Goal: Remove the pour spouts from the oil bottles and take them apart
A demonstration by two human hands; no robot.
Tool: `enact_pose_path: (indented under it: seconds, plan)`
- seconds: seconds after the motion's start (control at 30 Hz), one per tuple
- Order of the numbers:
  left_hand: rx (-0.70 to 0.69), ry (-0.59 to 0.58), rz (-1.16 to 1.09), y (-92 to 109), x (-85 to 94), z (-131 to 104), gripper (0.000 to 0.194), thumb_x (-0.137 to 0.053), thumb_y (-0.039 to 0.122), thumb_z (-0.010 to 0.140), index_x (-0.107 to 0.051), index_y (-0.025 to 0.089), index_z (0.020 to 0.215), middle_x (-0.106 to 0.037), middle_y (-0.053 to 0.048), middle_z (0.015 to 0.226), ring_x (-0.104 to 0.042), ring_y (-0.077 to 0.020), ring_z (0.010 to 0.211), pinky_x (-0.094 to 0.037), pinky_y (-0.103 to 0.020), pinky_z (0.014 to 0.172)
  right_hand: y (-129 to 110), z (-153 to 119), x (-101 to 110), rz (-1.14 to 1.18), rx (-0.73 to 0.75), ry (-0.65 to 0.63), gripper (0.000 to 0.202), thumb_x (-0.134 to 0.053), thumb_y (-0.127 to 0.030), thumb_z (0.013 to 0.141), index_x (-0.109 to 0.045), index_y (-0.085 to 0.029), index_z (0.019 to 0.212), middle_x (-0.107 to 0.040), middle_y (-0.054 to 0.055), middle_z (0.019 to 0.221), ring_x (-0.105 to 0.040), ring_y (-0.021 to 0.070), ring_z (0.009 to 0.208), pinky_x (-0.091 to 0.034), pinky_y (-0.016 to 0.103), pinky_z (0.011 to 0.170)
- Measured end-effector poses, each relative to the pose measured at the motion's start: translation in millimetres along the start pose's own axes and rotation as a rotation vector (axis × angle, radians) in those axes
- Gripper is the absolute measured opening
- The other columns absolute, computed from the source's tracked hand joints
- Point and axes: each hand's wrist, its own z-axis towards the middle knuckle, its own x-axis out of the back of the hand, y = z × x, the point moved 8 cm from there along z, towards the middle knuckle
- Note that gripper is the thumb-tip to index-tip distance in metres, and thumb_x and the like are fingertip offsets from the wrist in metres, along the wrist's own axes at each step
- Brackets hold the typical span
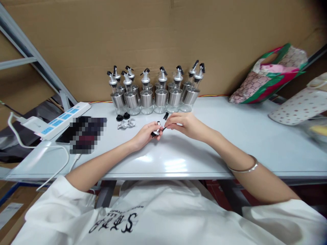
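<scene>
Ten or so bottles (153, 95): glass with steel sleeves, bunched at the table's (230, 143) back edge; breakable, exact count unsure
Two hands: left hand (145, 135) pinched on a spout (156, 131), right hand (184, 124) closed narrowly on its small black part
Spout: light, stiff, slick metal, near table middle; probably best gripped at its base
Loose parts (125, 121): two black caps, two metal pieces, left of the hands

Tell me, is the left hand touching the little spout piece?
Touching. The head view shows the left hand with its fingers wrapped round the little spout piece, no gap between them, while the right hand pinches its other end.
</scene>
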Motion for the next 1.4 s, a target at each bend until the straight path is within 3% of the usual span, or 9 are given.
enact_pose_path:
  seconds: [0.2,0.37,0.57,0.8,1.4]
  plan:
    - [-0.008,-0.079,0.107,-1.0,-4.0,-1.9,0.019,-0.057,0.03,0.077,-0.055,0.013,0.071,-0.057,0.001,0.07,-0.049,-0.0075,0.055,-0.037,-0.025,0.063,-3.6,2.3,1.8,0.077,-0.064,-0.003,0.019,-0.047,-0.019,0.09,-0.066,-0.017,0.089,-0.066,0.004,0.073,-0.059,0.013,0.062,-0.045,0.024,0.064]
    - [-0.016,-0.081,0.107,0.8,-4.5,-2.9,0.02,-0.056,0.031,0.079,-0.055,0.013,0.07,-0.055,0.001,0.07,-0.047,-0.0068,0.054,-0.035,-0.025,0.063,-5.2,2.6,2.0,0.077,-0.049,0.0,0.021,-0.046,-0.02,0.09,-0.067,-0.017,0.089,-0.066,0.003,0.073,-0.059,0.0132,0.064,-0.044,0.024,0.065]
    - [0.007,-0.066,0.056,-1.2,-3.9,-2.3,0.018,-0.054,0.031,0.081,-0.05,0.015,0.073,-0.054,0.003,0.067,-0.044,-0.0061,0.052,-0.033,-0.023,0.059,2.9,1.7,-2.9,0.086,-0.139,-0.016,0.02,-0.046,-0.018,0.09,-0.065,-0.017,0.093,-0.063,0.001,0.065,-0.057,0.0114,0.058,-0.043,0.022,0.06]
    - [0.006,-0.092,0.065,0.4,-5.1,-2.5,0.02,-0.056,0.032,0.078,-0.049,0.015,0.071,-0.053,0.003,0.069,-0.044,-0.0063,0.054,-0.033,-0.024,0.06,-3.0,1.2,-0.6,0.034,-0.038,0.022,0.019,-0.047,-0.019,0.089,-0.067,-0.018,0.09,-0.069,0.007,0.083,-0.062,0.0153,0.071,-0.047,0.027,0.068]
    - [0.016,-0.091,0.145,3.0,-7.5,-5.1,0.017,-0.059,0.029,0.074,-0.047,0.017,0.076,-0.049,0.004,0.064,-0.041,-0.0074,0.054,-0.029,-0.025,0.06,0.5,2.2,-3.8,0.093,-0.067,0.039,0.013,-0.049,-0.018,0.087,-0.061,-0.019,0.085,-0.067,0.005,0.081,-0.06,0.0141,0.07,-0.046,0.026,0.066]
